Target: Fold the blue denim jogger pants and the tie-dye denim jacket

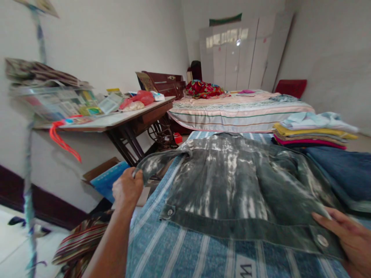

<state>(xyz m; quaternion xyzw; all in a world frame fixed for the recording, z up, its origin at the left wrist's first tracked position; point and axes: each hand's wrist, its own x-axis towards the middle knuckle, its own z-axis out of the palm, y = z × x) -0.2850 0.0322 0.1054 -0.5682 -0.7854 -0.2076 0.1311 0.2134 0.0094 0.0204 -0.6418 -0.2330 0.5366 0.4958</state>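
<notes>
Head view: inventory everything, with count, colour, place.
Cover: one, striped blue, foreground
Jacket: one, grey and white, on cover
Clothes stack: one, multicoloured, right
Denim: one pile, blue, right
Bed: one, pale striped, beyond jacket
Floral bundle: one, red, on bed
Wardrobe: one, white, back
Table: one, pale, left
Bin: one, clear, on table
Bag: one, red, on table
Cord: one, orange, over table edge
Panel: one, blue, below table
Striped cloth: one, multicoloured, lower left
Left hand: one, bare, gripping sleeve
Right hand: one, bare, gripping hem

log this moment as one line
jacket: spread on striped cover | left hand: holding its sleeve | right hand: holding its hem near button | folded clothes: stacked nearby
</notes>
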